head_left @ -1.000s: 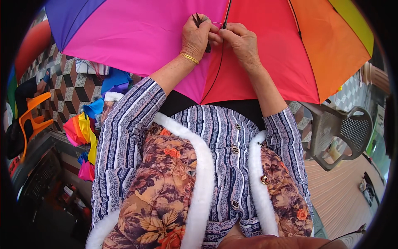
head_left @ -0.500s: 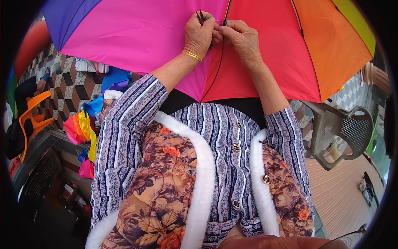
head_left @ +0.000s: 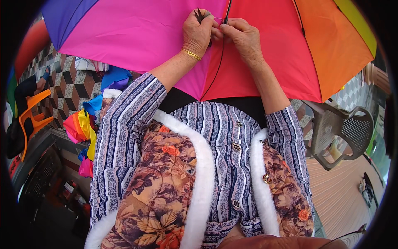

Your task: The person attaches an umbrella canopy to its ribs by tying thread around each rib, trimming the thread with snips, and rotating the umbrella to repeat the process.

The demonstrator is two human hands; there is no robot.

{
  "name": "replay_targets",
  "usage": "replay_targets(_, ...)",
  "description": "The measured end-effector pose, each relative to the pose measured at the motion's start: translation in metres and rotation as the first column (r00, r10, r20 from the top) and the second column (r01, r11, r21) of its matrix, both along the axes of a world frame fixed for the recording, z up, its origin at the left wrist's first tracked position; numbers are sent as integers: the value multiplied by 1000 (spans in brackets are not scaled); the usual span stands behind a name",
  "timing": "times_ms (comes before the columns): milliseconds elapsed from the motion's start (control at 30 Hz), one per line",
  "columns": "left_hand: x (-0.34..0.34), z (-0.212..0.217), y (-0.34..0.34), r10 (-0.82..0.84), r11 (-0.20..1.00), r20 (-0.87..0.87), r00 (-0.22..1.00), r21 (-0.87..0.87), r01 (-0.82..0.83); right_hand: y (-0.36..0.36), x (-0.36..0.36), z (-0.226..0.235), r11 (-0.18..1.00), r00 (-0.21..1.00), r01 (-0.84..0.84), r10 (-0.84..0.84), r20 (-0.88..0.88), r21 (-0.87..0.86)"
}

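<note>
An open rainbow umbrella spreads in front of me, its inner side up, with pink and red panels meeting under my hands. My left hand, a gold bracelet at its wrist, is closed around small dark scissors whose two pointed blades stick up past the fingers. Thumb and finger of my right hand pinch the black umbrella rib at the seam. A fine light thread or needle spans the short gap between my hands; which it is I cannot tell. A thin black rib curves down to the umbrella's edge.
A grey-brown plastic chair stands at the right, and an orange stool at the left. Folded colourful fabric lies at my left on the tiled floor. Another person's leg shows at the far left.
Both hands have shifted very slightly upward, the right a touch to the right. The gap between them has widened a little, and the grips look the same.
</note>
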State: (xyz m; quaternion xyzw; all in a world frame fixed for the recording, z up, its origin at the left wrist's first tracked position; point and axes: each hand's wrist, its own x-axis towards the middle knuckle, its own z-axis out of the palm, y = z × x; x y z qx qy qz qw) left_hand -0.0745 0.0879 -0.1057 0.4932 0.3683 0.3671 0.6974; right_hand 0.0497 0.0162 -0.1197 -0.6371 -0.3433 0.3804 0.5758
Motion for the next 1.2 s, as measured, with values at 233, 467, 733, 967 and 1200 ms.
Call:
replay_targets(233,-1,1,-1,5,1000,25,1000,0,-5,0,-1,2,1000,1000,-12,12,-13,12)
replay_targets(467,4,-2,-2,35,997,-24,999,63,-34,0,-1,-1,1000,999,-9,8,32,23)
replay_targets(733,7,-8,19,145,909,-413,899,415,44,4,-5,13,992,875,-120,86,476,42)
replay_targets(967,8,16,8,-94,995,-373,923,-19,94,16,10,19,996,680,-87,51,732,12)
replay_targets(1200,7,18,2,-40,993,-309,950,-116,4,6,36,32,998,808,-49,19,589,35)
